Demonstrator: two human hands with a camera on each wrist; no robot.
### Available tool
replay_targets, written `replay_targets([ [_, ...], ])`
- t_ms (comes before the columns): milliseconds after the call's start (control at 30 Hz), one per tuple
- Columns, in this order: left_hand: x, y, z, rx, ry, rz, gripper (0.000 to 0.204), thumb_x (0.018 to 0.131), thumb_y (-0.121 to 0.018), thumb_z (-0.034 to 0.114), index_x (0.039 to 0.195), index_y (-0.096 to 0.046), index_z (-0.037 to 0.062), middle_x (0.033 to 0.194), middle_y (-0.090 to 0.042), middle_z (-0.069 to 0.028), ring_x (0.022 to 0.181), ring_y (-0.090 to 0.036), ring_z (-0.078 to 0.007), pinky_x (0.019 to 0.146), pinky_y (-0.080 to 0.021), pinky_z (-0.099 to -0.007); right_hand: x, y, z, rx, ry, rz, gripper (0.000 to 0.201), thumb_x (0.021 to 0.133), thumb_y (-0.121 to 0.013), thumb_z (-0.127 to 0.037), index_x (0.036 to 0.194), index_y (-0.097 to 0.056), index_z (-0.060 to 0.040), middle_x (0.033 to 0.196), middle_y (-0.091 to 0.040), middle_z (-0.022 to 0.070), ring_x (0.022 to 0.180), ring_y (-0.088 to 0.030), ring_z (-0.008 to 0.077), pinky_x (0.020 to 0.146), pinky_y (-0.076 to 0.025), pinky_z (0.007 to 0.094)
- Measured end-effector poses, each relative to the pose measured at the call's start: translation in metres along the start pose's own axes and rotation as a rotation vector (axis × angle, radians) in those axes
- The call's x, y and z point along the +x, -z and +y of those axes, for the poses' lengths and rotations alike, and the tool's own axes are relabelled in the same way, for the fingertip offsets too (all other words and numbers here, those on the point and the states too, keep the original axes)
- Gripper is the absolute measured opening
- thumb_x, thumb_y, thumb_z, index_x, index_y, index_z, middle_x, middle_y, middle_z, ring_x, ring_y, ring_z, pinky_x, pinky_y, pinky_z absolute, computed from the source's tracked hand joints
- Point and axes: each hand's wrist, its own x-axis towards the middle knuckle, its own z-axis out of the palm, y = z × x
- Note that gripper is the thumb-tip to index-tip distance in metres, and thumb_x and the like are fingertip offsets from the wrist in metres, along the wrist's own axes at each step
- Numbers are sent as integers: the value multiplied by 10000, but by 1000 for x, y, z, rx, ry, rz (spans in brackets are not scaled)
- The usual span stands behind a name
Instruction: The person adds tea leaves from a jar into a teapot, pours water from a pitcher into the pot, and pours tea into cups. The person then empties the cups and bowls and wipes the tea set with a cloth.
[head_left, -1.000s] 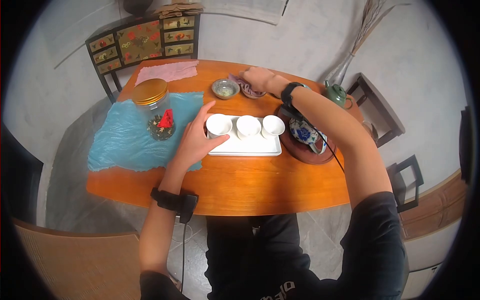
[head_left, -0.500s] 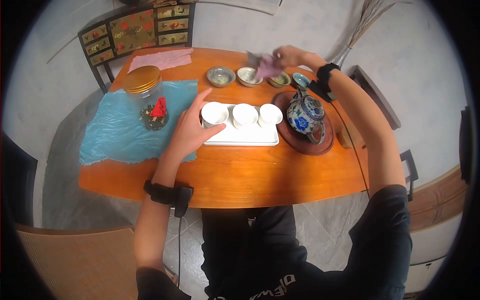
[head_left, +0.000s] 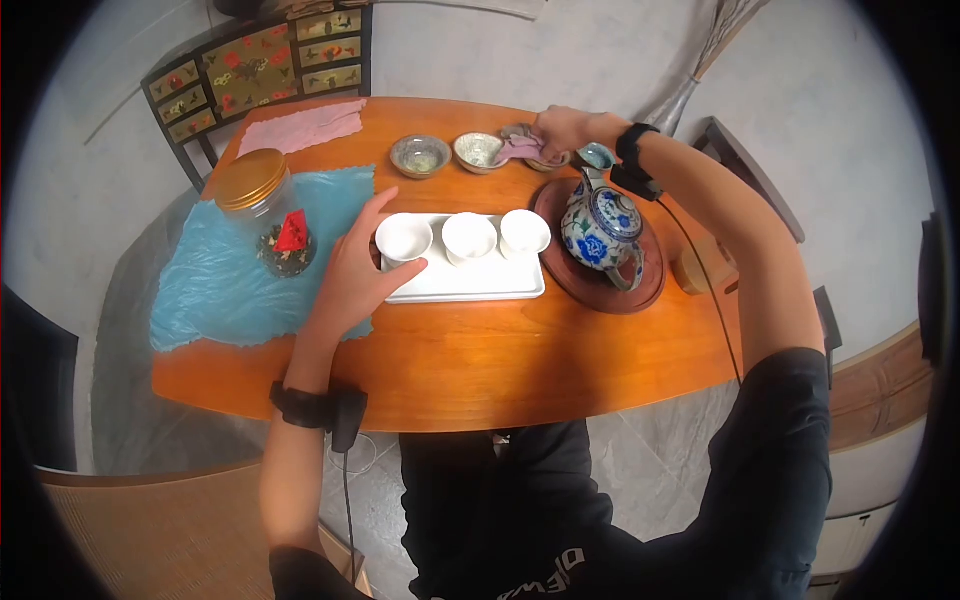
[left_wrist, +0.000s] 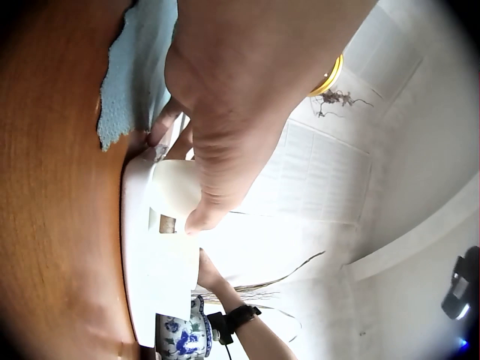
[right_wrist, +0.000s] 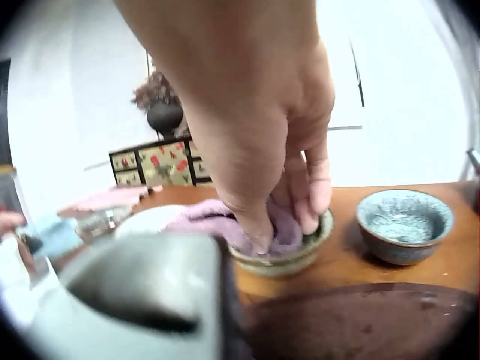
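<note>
My left hand (head_left: 350,268) holds the leftmost white cup (head_left: 404,240), thumb on the near side and fingers round the far left. That cup stands on a white tray (head_left: 465,288) with two other white cups (head_left: 469,238). At the back of the table my right hand (head_left: 566,130) pinches a purple cloth (head_left: 520,149). In the right wrist view, its fingers press the cloth down inside a small greenish bowl (right_wrist: 279,265). Part of the cloth hangs over towards a pale speckled bowl (head_left: 478,155) on the left.
A blue-and-white teapot (head_left: 596,236) stands on a round brown tray (head_left: 652,275) below my right forearm. A grey bowl (head_left: 421,160) and a turquoise bowl (right_wrist: 403,229) flank the others. Left, a gold-lidded jar (head_left: 252,180) stands on a blue cloth (head_left: 195,285); a pink cloth (head_left: 300,128) lies behind.
My right hand lifts the purple cloth from one bowl, swings it right and sets it into the greenish bowl. The left hand stays at the leftmost cup while the head view shifts.
</note>
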Motion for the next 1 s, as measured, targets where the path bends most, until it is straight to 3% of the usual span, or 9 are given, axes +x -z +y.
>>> replay_targets([
  [100,-2,1,6,14,56,-8,829,822,-848,138,1532,-427,53,1201,-695,-123,1074,-666,-217,893,-528,-338,-14,32,17,182,26,153,346,718,-749,-255,949,-734,2,757,-715,137,697,-684,267,643,-530,398],
  [167,-2,3,4,136,37,-3,807,822,-837,134,1531,-455,92,1218,-690,-84,1049,-638,-159,846,-508,-292,-42,64,20,322,-189,185,358,724,-734,-259,965,-745,6,761,-721,116,685,-684,214,627,-527,372],
  [267,-1,3,6,191,24,-1,792,816,-837,132,1521,-475,103,1189,-687,-71,987,-628,-146,805,-494,-278,-76,82,29,292,-333,223,366,724,-731,-253,983,-748,6,762,-720,113,681,-688,219,620,-530,355],
  [333,-1,1,7,208,19,1,799,815,-835,127,1525,-469,105,1187,-684,-70,993,-626,-144,815,-493,-276,-80,65,43,137,-351,40,399,707,-751,-256,1013,-752,1,780,-734,114,716,-710,247,656,-555,359],
  [467,-1,1,1,184,17,0,828,811,-839,110,1541,-449,103,1220,-660,-68,1053,-618,-140,876,-491,-276,-80,-5,69,68,-151,83,368,756,-788,-232,1073,-761,-47,1008,-769,166,998,-724,331,899,-563,416],
  [600,-1,1,12,136,91,-45,868,796,-853,90,1553,-429,92,1271,-642,-75,1115,-616,-150,930,-490,-287,-72,-41,64,121,-196,62,270,778,-758,-175,1036,-766,-97,975,-764,156,970,-719,358,861,-562,441],
  [700,1,0,-3,66,13,-26,915,752,-891,101,1547,-438,127,1280,-638,-80,1113,-617,-210,865,-527,-317,-66,-50,58,-49,-260,168,155,809,-703,-122,956,-748,-103,936,-746,177,951,-702,400,821,-549,491],
  [833,0,3,4,171,-20,-28,924,759,-864,56,1566,-416,93,1358,-617,-90,1195,-586,-191,974,-472,-317,-74,-56,54,-37,-232,270,177,804,-698,-126,970,-760,-116,946,-750,169,941,-705,402,830,-558,488],
  [1000,-1,6,6,238,-103,7,861,772,-806,68,1552,-446,126,1362,-624,-67,1187,-511,-180,985,-406,-333,-102,-12,41,4,-292,359,186,817,-673,-156,975,-752,-97,972,-752,169,931,-713,386,817,-563,475],
])
